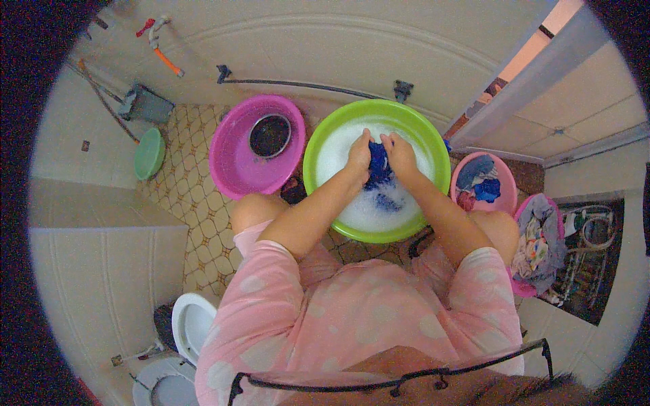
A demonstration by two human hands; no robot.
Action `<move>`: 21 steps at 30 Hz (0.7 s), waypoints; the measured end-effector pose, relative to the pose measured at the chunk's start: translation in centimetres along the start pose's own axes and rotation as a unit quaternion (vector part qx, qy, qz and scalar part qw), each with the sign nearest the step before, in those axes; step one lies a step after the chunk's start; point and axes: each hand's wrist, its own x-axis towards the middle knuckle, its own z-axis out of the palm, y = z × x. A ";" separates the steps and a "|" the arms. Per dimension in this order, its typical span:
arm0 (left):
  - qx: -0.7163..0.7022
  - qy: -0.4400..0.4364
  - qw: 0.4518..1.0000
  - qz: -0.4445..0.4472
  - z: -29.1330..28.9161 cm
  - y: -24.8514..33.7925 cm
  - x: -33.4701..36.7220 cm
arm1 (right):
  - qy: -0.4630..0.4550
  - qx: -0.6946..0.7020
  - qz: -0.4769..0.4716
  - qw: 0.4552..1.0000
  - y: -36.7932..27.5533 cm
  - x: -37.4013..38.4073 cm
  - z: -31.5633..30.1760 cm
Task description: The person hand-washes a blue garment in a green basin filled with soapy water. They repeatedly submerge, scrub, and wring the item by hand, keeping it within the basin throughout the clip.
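Observation:
A dark blue garment [379, 166] is gripped between my two hands over the lime-green basin [310, 177]. Its kind of clothing cannot be made out. My left hand [361, 155] is closed on its left side, and my right hand [400, 155] on its right side, the two a short way apart. The lower part of the cloth dips into white suds [345, 210], where a patch of blue shows through the foam. Both forearms reach in over the near rim.
Left of the green basin stands a magenta basin [227, 172] holding a dark round pan [270, 135]. At right are a pink basin [506, 177] with clothes and a heaped pile of laundry [538, 243]. A toilet [193, 323] is at lower left; a tap [158, 30] is on the wall.

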 end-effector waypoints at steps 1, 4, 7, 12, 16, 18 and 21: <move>0.025 0.017 0.999 0.020 0.1 -0.2 0.1 | 0.016 0.011 0.025 1.000 0.6 0.1 0.1; 0.085 0.048 0.993 0.062 0.4 -0.9 0.4 | 0.065 0.007 -0.009 0.998 2.8 -0.3 1.2; 0.055 0.038 0.997 0.050 -0.6 -1.7 2.2 | -0.093 0.011 -0.042 0.995 6.1 -0.1 3.0; 0.014 0.035 0.999 0.021 -1.0 -2.6 2.1 | -0.159 -0.108 0.104 0.976 4.1 0.1 1.2; -0.052 -0.010 0.996 -0.072 1.0 -1.8 1.0 | 0.007 0.087 0.096 0.992 4.9 0.3 3.1; -0.123 -0.077 0.981 -0.129 0.2 -1.3 0.7 | -0.024 0.154 0.065 0.986 0.8 -1.2 2.0; -0.166 -0.165 0.963 -0.132 -0.5 -1.2 1.2 | -0.001 0.138 -0.086 0.987 -4.6 -3.5 -0.8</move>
